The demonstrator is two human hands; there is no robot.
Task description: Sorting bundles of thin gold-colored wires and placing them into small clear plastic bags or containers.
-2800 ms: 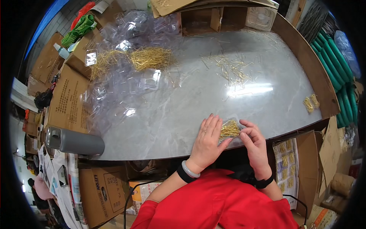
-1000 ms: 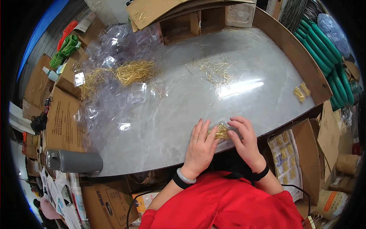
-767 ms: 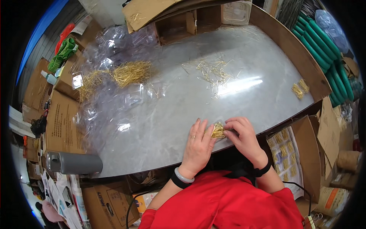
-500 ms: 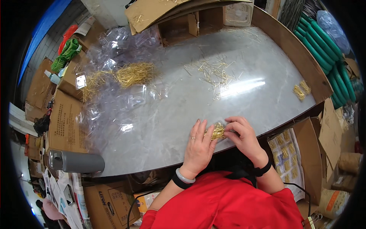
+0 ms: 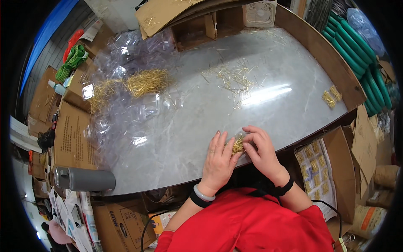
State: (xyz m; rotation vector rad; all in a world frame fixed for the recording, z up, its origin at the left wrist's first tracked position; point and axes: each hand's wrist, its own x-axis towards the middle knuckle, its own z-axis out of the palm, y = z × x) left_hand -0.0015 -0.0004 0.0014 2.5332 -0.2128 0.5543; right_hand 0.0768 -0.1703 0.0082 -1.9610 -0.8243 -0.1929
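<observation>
Here's the left hand, fingers outstretched and a little apart, laid along the left side of a small gold bundle, thumb down by the bundle's near side. Across from it comes the right hand, fingers bent, thumb and fingertips right at the bundle's right side; whether they're pinched on it, one cannot tell. The bundle itself sits just in from the near edge of the tabletop, right of that edge's middle, between the two hands.

Over to the right edge now: two gold bundles lie side by side, close to the brown rim and near the near right corner. Farther in, toward the far edge, loose gold hooks are scattered, a streak of light shining beside them.

Look left, and clear plastic pieces spread along the left edge up to the far corner, a thick gold pile resting on them. A grey flask lies on its side at the near left corner. At the far edge stands a white fan. Below the near edge, on the right, an open carton holds a white sheet bearing rows of gold bunches.
</observation>
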